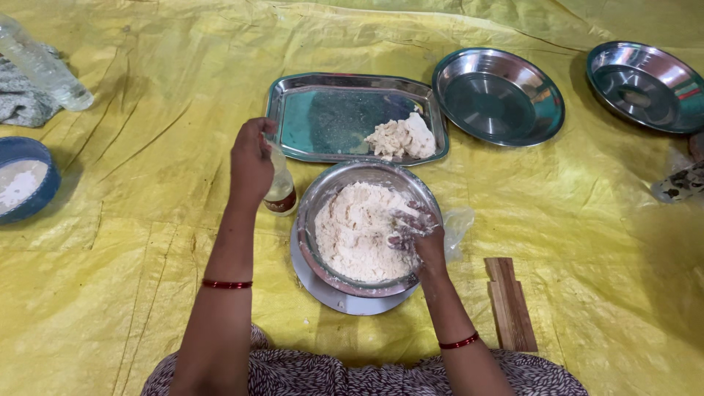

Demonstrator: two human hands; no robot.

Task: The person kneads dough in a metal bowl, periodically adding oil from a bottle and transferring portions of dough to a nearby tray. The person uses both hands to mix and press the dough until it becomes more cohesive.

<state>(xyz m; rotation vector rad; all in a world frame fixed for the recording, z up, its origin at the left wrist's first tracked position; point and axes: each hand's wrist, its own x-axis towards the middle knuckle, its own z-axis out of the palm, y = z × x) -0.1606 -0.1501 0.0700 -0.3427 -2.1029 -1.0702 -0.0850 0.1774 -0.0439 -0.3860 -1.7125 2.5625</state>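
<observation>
A creased yellow tarp point(147, 95) covered the whole floor under soft, even light; beyond it, nothing of walls showed.

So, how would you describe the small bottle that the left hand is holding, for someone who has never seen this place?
Find the steel bowl of crumbly flour mix in the middle of the yellow sheet. Just to its left stands a small bottle, gripped from above by the left hand. It holds pale liquid and has a dark red label, unlike the large clear bottle lying at the far left.
</observation>
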